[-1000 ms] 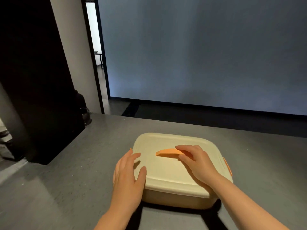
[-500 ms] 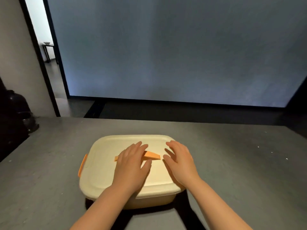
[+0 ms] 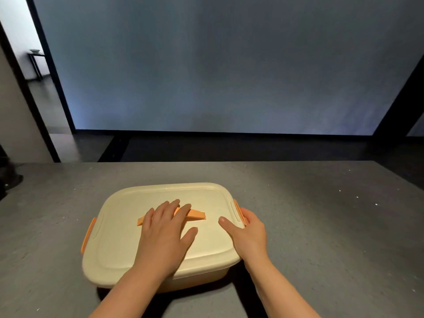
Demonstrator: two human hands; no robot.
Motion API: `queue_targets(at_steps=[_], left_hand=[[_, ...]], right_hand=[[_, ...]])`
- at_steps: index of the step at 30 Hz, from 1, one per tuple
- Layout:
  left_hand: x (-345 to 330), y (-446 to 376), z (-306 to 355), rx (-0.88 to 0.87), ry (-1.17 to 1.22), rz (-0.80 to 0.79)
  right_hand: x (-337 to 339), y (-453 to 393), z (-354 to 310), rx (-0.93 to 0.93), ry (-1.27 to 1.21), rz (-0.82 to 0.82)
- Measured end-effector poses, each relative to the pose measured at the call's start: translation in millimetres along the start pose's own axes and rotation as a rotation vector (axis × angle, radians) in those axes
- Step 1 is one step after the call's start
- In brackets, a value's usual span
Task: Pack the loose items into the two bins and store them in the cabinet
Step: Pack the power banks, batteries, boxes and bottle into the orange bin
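On the grey desk (image 3: 321, 226) sits the lidded cream bin (image 3: 119, 244), left hand (image 3: 164, 235) flat with straight fingers across its orange handle (image 3: 196, 214), right hand (image 3: 250, 235) curled around the right-side clip (image 3: 237, 208).

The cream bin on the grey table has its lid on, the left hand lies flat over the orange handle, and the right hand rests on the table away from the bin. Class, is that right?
Not quite. The head view shows the right hand at the bin's right edge by the orange latch, thumb on the lid, not away on the table. The rest stands, including the left hand over the handle.
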State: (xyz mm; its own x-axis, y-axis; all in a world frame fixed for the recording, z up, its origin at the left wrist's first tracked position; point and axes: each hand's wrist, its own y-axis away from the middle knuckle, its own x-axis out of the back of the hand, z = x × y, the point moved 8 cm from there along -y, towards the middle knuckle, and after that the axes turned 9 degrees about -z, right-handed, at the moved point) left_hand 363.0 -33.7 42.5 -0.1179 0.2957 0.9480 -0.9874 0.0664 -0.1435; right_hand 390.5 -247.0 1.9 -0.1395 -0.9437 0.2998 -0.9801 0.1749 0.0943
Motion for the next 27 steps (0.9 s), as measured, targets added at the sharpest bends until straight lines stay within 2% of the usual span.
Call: queue_targets(at_steps=[13, 19, 21, 24, 27], left_hand=[[2.2, 0.4, 3.5, 0.004, -0.005, 0.017], [1.7, -0.5, 4.8, 0.004, -0.008, 0.025], [4.9, 0.7, 2.7, 0.013, 0.079, 0.040], [19.6, 13.5, -18.7, 0.107, 0.296, 0.146], [33.8, 35.5, -50.1, 0.198, 0.292, 0.240]], right_hand=[[4.5, 5.5, -17.9, 0.103, 0.190, 0.027], [2.1, 10.8, -32.3, 0.161, 0.411, 0.012], [-2.5, 13.9, -38.6, 0.186, 0.564, -0.013], [-36.7, 33.0, -62.3, 0.449, 0.841, -0.110], [-92.3, 60.8, -78.9, 0.712, 0.881, -0.388]])
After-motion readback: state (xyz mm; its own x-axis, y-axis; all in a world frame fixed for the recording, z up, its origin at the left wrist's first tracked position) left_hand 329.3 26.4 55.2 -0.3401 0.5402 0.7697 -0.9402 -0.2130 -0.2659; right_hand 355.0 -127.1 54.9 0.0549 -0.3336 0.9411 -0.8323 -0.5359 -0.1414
